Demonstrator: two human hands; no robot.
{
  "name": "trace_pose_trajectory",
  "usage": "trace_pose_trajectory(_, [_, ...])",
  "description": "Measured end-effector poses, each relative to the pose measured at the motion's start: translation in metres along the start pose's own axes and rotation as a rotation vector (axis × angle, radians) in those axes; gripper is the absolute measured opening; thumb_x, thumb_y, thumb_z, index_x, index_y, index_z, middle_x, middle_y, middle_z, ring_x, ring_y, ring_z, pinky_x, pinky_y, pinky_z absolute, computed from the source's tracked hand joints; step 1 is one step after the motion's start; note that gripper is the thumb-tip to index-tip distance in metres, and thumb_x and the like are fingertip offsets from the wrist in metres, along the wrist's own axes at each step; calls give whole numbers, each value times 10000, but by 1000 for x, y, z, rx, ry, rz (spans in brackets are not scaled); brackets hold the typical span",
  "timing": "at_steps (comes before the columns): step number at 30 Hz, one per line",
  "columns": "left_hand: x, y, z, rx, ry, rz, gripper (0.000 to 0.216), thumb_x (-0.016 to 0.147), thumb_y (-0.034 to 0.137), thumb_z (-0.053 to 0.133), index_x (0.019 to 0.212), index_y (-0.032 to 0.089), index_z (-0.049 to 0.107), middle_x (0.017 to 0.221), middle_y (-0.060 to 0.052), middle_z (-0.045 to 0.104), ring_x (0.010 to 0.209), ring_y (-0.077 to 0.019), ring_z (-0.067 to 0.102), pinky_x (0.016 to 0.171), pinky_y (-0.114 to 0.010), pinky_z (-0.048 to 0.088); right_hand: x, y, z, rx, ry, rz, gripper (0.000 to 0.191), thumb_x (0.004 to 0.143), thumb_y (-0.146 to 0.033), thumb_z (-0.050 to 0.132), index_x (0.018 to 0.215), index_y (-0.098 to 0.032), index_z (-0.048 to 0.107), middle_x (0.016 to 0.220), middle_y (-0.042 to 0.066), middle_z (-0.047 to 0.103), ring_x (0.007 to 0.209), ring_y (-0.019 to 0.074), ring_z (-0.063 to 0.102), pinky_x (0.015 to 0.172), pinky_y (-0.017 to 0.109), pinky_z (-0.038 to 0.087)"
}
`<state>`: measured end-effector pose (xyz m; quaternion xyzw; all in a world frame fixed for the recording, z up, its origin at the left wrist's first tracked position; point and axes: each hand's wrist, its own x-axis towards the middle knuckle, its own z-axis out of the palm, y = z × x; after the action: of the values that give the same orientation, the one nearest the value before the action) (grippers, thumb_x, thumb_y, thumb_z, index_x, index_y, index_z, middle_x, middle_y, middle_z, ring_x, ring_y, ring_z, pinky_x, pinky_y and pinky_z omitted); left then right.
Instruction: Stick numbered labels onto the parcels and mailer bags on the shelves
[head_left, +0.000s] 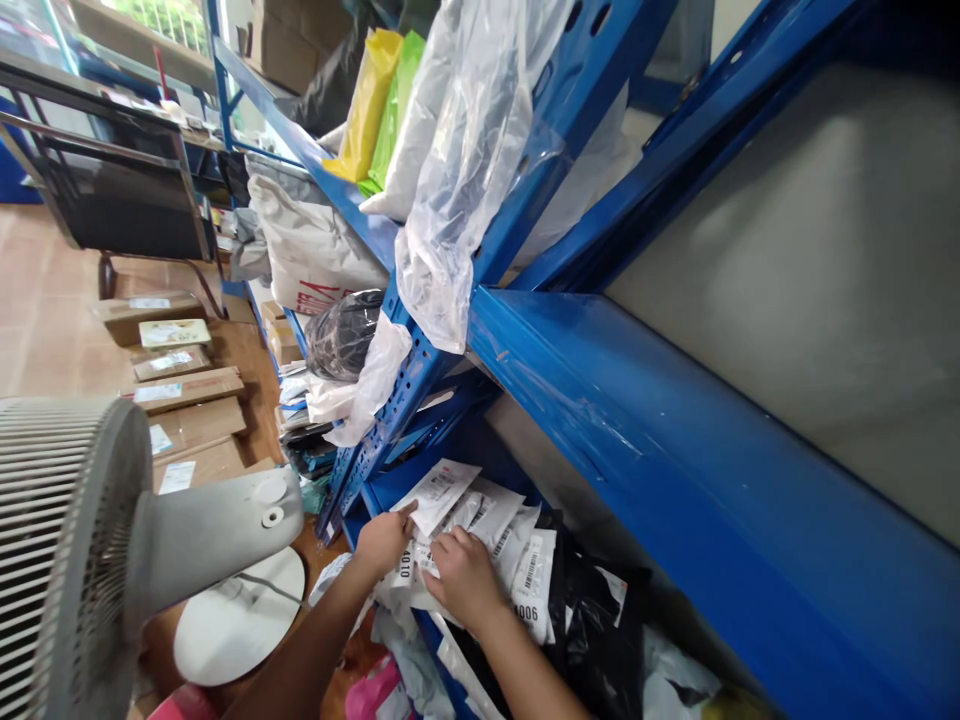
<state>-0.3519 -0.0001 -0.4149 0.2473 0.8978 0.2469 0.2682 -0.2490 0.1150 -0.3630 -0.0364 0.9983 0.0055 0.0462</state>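
Currently, you're pinching a white labelled packet (439, 492) by its corner with your left hand (384, 540), right hand (465, 575) curling onto the packet stack (525, 565), grip unclear, everything lying on the low blue shelf (379, 490).

White mailer packets (487, 520) on a low blue shelf (379, 492)
They lie flat, fanned and overlapping, with barcode labels facing up. The top packet (439, 488) juts toward the shelf edge, and two lower ones are printed "4010" and "9006".
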Motion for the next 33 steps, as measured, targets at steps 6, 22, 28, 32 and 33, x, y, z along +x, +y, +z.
trace_pose_trajectory(6, [2, -2, 1, -11, -12, 7, 459, 934, 265, 291, 1352, 247, 479, 1099, -126, 706, 1046, -223, 647, 836, -305, 477, -1, -6, 18, -22, 121, -35, 127, 849, -165, 570, 732, -187, 615, 773, 23, 667, 788, 187, 576, 663, 309, 411])
trace_pose_trajectory(22, [4, -7, 1, -27, -40, 28, 460, 934, 264, 296, 1362, 250, 465, 1181, -117, 673, 1086, -211, 628, 862, -284, 462, -10, 18, -1, 110, 87, -262, 171, 889, -180, 529, 761, -178, 642, 786, 24, 693, 796, 154, 630, 700, 245, 462])
trace_pose_trajectory(28, [-8, -2, 2, 45, -50, 57, 510, 902, 223, 331, 1409, 221, 388, 1064, -148, 710, 1004, -260, 658, 827, -356, 478, -17, 5, 25, -13, 215, -122, 150, 833, -146, 598, 688, -181, 583, 729, 9, 651, 730, 170, 596, 618, 275, 412])
trace_pose_trajectory(32, [-15, -2, 0, 66, -60, 53, 537, 891, 216, 349, 1427, 212, 349, 1050, -154, 711, 989, -258, 659, 822, -360, 473, -23, 9, 27, 142, 180, -65, 71, 782, -162, 676, 748, -188, 619, 824, 13, 685, 833, 170, 612, 737, 285, 444])
trace_pose_trajectory(33, [-17, -3, -2, 63, -63, 55, 540, 891, 225, 356, 1431, 211, 340, 1056, -151, 710, 993, -254, 657, 823, -352, 470, -24, 10, 23, 207, 173, -59, 95, 742, -197, 725, 754, -193, 630, 854, 15, 692, 857, 177, 612, 763, 292, 450])
